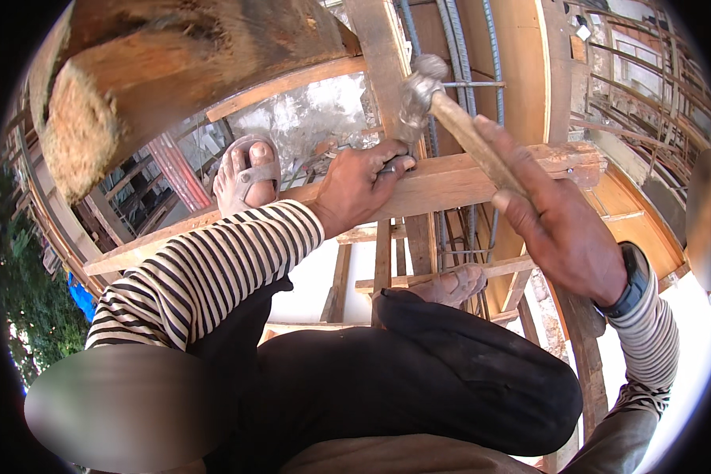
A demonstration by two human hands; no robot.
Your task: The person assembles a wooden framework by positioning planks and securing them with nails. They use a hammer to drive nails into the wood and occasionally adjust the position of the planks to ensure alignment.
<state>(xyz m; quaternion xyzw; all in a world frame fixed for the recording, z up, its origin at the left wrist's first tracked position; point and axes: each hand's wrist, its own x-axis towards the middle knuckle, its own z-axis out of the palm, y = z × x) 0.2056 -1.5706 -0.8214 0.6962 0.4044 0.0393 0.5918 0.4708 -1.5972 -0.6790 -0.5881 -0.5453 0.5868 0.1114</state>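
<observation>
My right hand [565,229] grips a hammer [475,136] by its worn wooden handle, with thumb and forefinger laid along it. The hammer's grey metal head [423,87] is raised just above and right of my left hand [362,187]. That left hand is closed on the upper edge of a wooden batten [450,186]. A small dark piece shows between its thumb and fingers, too hidden to name. The batten runs across from lower left to right, over an upright plank [383,67].
A thick rough timber [197,59] fills the upper left. Steel reinforcing bars [460,47] stand between wooden panels [521,71]. My sandalled feet [249,174] rest on framing, with open gaps and cross pieces [340,280] below. Lattice scaffolding [648,71] rises at right.
</observation>
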